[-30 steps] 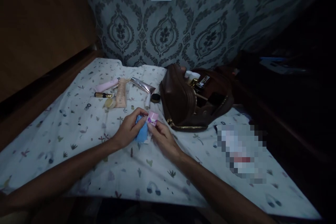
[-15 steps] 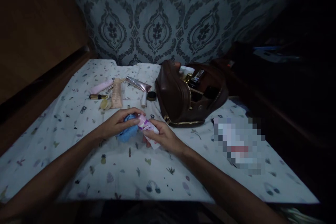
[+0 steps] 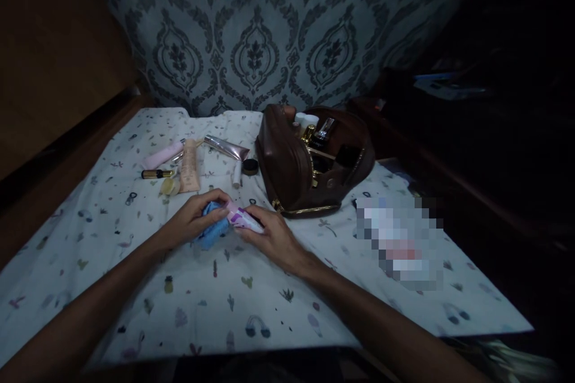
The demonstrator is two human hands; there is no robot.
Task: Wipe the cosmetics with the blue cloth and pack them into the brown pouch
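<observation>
In the head view, my left hand [image 3: 203, 213] is closed around a crumpled blue cloth [image 3: 209, 233]. Its thumb and fingers also press at the pink end of a small squeeze tube. The white, pink and purple tube [image 3: 246, 221] is gripped by my right hand [image 3: 275, 238], whose palm hides the tube's lower end. Both hands meet just above the patterned sheet, in front of a loose group of cosmetics. Nearest beyond them are a small white tube [image 3: 237, 174] and a round black-lidded jar [image 3: 250, 166].
An open brown cosmetic bag [image 3: 287, 161] holding several items stands right of centre. To the left lie a beige tube [image 3: 190, 167], a silver tube [image 3: 227, 148], a pink tube [image 3: 162, 155], a dark gold-ended tube [image 3: 157, 174] and a yellowish jar [image 3: 169, 186]. A blurred-out object [image 3: 399, 245] lies at right.
My right hand has turned over the squeeze tube, covering its lower end, which showed before. My left hand keeps the blue cloth. The whole view has shifted slightly.
</observation>
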